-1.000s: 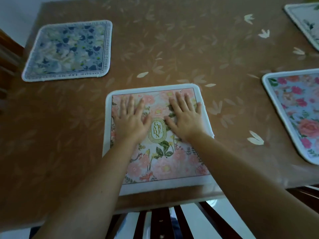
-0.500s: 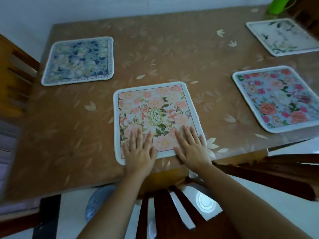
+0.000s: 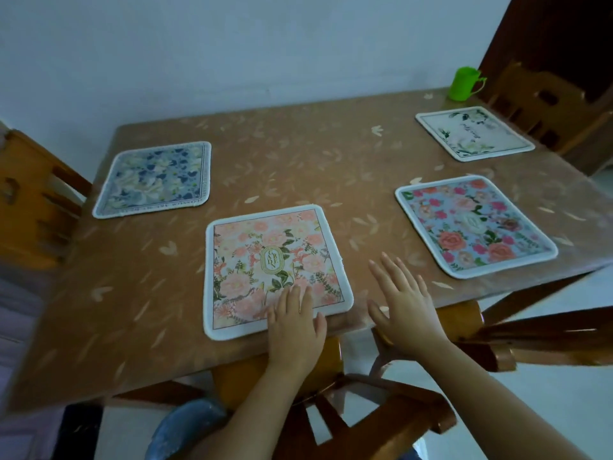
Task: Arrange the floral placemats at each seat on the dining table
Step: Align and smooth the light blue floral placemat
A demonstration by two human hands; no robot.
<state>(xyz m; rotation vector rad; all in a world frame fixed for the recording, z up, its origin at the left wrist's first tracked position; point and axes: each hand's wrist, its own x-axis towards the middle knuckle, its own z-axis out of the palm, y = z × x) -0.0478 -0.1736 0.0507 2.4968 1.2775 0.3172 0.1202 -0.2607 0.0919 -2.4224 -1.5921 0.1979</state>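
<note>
While the left hand (image 3: 295,327) lies flat, fingers straight, on the near edge of the square peach-pink floral cloth placemat (image 3: 275,260), the right hand (image 3: 404,307) hangs spread beside it, holding nothing. Mat at near seat. Likely final smoothing; next, lift clear without dragging it.

The brown table (image 3: 298,167) has a shiny top with pale leaf shapes all over it. Four square mats lie flat on it, well apart. The blue flower mat (image 3: 156,179) is at the far left, near the left edge. The peach flower mat (image 3: 258,260) sits at the near edge — it has a gold oval in the middle. The pink rose mat (image 3: 474,227) lies near the right edge. The white mat (image 3: 474,133) is behind it, with green leaves on it, I think. A green cup (image 3: 462,84) stands upright in the far right corner.
</note>
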